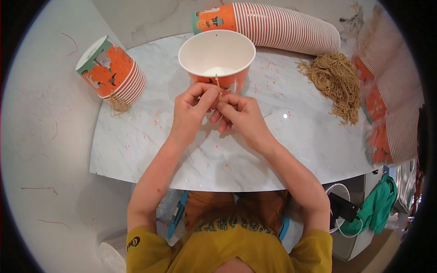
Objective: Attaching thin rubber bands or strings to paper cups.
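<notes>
From my feed: an open orange paper cup (217,59) with a white inside stands upright on the marble table, and a thin tan string (217,87) sticks up against its near wall.

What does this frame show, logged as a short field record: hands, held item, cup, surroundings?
left hand: pinches a thin tan string, fingertips against the right hand's
right hand: pinches the same string from the other side
string: short piece stands up between the fingertips, in front of the cup
paper cup: upright, open, white inside, orange outside, just beyond the hands
table: white marble top, orange specks scattered
string pile: loose tan bundle, right side
cup stacks: long one lying at back, short one at left
</notes>
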Tool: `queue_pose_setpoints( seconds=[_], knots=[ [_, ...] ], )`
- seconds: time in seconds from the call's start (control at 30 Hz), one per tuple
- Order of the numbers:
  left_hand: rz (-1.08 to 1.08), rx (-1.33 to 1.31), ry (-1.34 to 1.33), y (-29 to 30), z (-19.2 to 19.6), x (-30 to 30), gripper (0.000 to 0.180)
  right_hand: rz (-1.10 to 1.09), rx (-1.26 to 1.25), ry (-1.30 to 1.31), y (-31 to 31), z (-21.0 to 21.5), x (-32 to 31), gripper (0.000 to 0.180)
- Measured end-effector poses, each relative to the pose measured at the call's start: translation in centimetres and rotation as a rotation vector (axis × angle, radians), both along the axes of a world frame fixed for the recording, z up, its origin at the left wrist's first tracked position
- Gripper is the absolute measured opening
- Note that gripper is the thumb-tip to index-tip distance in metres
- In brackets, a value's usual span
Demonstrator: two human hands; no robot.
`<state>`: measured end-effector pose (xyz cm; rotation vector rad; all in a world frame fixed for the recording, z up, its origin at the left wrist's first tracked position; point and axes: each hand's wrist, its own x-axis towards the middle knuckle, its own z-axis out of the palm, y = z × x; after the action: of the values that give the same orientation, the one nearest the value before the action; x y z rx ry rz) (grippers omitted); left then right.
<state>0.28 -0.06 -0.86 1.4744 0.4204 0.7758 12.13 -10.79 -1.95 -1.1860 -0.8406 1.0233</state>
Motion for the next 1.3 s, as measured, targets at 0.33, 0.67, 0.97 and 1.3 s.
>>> queue_pose_setpoints(
  seconds=[0.33,0.67,0.97,1.3],
  knots=[
    [0.03,0.094,0.096,1.0,-1.4,0.4,0.028,-0.042,-0.039,-0.008,0.6,-0.6,0.6,0.022],
    [-0.002,0.06,0.084,1.7,-1.7,0.2,0.025,-0.068,-0.035,-0.028,0.9,-1.2,0.1,0.023],
    [0.006,0.01,0.068,1.1,-1.6,0.5,0.02,-0.082,-0.026,-0.057,0.9,-1.5,0.4,0.023],
    [0.026,0.159,0.038,1.2,-1.8,0.4,0.013,-0.057,0.004,-0.087,1.0,-2.0,0.3,0.022]
  ],
)
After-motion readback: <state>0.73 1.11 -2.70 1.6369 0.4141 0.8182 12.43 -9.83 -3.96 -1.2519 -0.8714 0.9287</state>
